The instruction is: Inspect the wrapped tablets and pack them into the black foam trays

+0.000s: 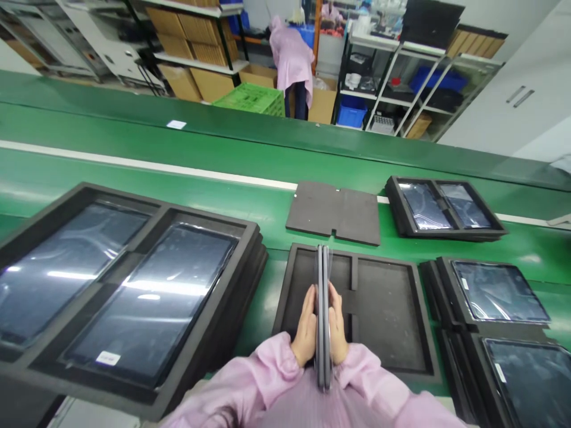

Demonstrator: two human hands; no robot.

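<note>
Two thin tablets (323, 321) stand on edge, face to face, with clear film showing at their upper ends. My left hand (306, 330) presses flat against their left side, and my right hand (338, 330) presses the right side, so they are clamped between my palms. Below and beyond them lies a dark foam tray (429, 333) with two recesses. The right recess holds nothing; the left one is partly hidden by my hands and the tablets.
On the left, stacked foam trays (250, 261) hold large screens (156, 303). A foam sheet (332, 211) lies behind the middle tray. More trays with screens sit at right (502, 291) and back right (446, 205). Beyond the green bench, a person (292, 53) bends near shelves.
</note>
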